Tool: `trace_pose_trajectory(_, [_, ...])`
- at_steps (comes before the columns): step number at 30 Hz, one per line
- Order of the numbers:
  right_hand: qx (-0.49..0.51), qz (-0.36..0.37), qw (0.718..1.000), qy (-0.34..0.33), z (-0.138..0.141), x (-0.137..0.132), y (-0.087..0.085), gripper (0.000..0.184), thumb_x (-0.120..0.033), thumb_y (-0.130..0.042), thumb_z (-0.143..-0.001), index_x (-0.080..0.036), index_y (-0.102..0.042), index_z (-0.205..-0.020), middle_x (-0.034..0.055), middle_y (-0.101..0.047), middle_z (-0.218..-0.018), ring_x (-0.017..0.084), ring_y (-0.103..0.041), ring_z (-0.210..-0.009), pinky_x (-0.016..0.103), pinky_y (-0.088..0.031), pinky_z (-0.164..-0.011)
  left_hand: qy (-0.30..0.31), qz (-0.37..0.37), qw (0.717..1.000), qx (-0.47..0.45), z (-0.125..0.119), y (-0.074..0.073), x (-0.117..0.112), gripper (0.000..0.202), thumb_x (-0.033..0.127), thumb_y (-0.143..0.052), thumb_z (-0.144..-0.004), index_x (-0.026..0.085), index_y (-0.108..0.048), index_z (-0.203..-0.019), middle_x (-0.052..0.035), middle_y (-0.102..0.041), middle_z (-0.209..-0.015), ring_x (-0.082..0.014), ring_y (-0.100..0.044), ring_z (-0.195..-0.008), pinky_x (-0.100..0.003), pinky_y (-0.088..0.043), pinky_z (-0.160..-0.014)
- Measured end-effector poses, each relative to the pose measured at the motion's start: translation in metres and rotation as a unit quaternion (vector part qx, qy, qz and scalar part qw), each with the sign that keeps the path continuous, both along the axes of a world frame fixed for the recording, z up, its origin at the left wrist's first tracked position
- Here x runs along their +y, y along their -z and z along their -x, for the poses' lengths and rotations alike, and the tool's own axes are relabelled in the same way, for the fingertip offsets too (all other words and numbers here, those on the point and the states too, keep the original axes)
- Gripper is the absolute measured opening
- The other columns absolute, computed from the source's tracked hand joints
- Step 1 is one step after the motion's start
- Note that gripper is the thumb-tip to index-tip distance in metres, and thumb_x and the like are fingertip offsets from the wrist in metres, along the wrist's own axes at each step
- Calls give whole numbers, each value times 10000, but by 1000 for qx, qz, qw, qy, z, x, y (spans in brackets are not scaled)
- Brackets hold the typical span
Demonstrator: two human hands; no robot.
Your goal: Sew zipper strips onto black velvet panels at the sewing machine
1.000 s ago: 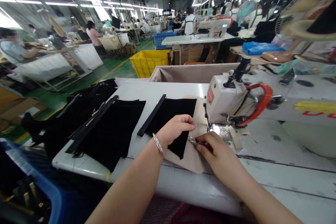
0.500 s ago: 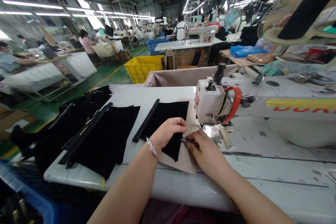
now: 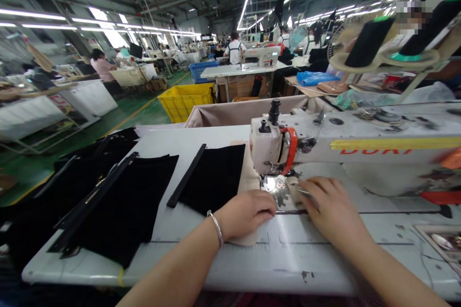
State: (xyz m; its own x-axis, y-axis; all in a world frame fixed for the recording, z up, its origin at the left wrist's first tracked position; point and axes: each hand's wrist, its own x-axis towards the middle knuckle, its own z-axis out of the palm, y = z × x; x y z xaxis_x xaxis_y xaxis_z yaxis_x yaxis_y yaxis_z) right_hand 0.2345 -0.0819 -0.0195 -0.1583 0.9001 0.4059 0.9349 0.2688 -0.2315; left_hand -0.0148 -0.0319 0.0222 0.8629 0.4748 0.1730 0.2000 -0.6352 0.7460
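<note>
My left hand (image 3: pixel 248 213), a silver bangle on its wrist, rests with curled fingers on the beige piece (image 3: pixel 250 180) left of the needle plate (image 3: pixel 283 194). Whatever is under those fingers is hidden. Farther right, my right hand (image 3: pixel 333 208) is closed around small metal thread snips (image 3: pixel 309 196), only partly visible, beside the plate. Left of the sewing machine head (image 3: pixel 266 146), a black fabric panel (image 3: pixel 221 172) with a zipper strip (image 3: pixel 187 175) along its left edge lies over the beige piece. A second black panel (image 3: pixel 126 206), also edged with a zipper, lies farther left.
More black pieces (image 3: pixel 82 163) are heaped past the table's left end. Behind the table (image 3: pixel 201 259) stand a beige fabric-lined bin (image 3: pixel 223 114) and a yellow crate (image 3: pixel 185 100). Black thread cones (image 3: pixel 369 43) stand at upper right. A person (image 3: pixel 235 49) sits farther back.
My right hand has moved right with the snips, away from the beige piece. My left hand has shifted toward the table's front, off the black panel. The view has swung right.
</note>
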Motion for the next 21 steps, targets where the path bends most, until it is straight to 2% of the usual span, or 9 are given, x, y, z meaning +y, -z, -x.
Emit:
trace_pose_trajectory(3, [-6, 28, 992, -121, 22, 15, -6, 336, -177, -480, -911, -265, -597, -1215, 84, -611, -1110, 262, -514, -1047, 434, -407, -887, -1, 12, 1000, -3, -3, 6, -2, 125, 106, -550, -874, 170, -655, -895, -58, -665, -1047, -171, -588, -1016, -286, -428, -974])
trace_pose_trajectory(5, [-1, 39, 986, -164, 37, 24, -11, 291, -191, -488, -925, -272, -629, -1166, 67, -636, -1097, 242, -532, -1034, 420, -395, -888, -13, 26, 1000, -7, -2, 7, -2, 115, 94, -570, -853, 168, -656, -871, -51, -673, -1013, -165, -595, -1001, -273, -433, -964])
trace_pose_trajectory(8, [9, 43, 983, -179, 46, 30, -13, 210, -204, -506, -928, -256, -674, -1043, 47, -661, -1045, 204, -561, -970, 387, -390, -863, -36, 45, 998, -10, -1, 5, -4, 123, 78, -578, -823, 169, -658, -849, -43, -675, -972, -158, -608, -954, -264, -449, -928])
trace_pose_trajectory(12, [22, 50, 978, -200, 44, 29, -8, 247, -164, -543, -897, -265, -657, -1091, 26, -654, -1134, 190, -555, -1026, 375, -374, -872, -35, 77, 996, -28, -2, 1, -5, 110, 90, -578, -813, 176, -647, -815, -34, -676, -932, -156, -616, -916, -274, -462, -912])
trace_pose_trajectory(14, [26, 56, 977, -203, 43, 27, -5, 200, -177, -536, -909, -261, -673, -1028, 18, -667, -1114, 191, -563, -1010, 378, -372, -846, -39, 74, 996, -40, -3, 0, -4, 99, 93, -579, -811, 177, -633, -803, -32, -669, -937, -157, -611, -920, -278, -463, -916])
trace_pose_trajectory(16, [29, 59, 978, -198, 44, 26, -5, 191, -210, -497, -941, -245, -679, -987, 24, -683, -1077, 196, -573, -977, 387, -368, -819, -82, 31, 995, -52, -2, 2, -3, 113, 95, -569, -814, 178, -630, -861, -47, -643, -996, -168, -590, -954, -293, -463, -918])
trace_pose_trajectory(18, [34, 60, 979, -193, 46, 24, -6, 229, -249, -450, -971, -239, -671, -1029, 30, -687, -1072, 201, -574, -972, 403, -364, -832, -154, -41, 987, -37, -2, 5, -1, 222, 105, -529, -843, 188, -630, -1022, -72, -591, -1078, -190, -552, -1011, -328, -455, -935])
trace_pose_trajectory(21, [40, 58, 977, -202, 46, 20, -9, 250, -265, -423, -980, -228, -666, -1026, 29, -689, -1055, 205, -567, -989, 426, -357, -886, -210, -144, 965, 61, -3, 10, 3, 416, 106, -462, -884, 250, -568, -1259, -84, -530, -1075, -219, -510, -1017, -392, -442, -936])
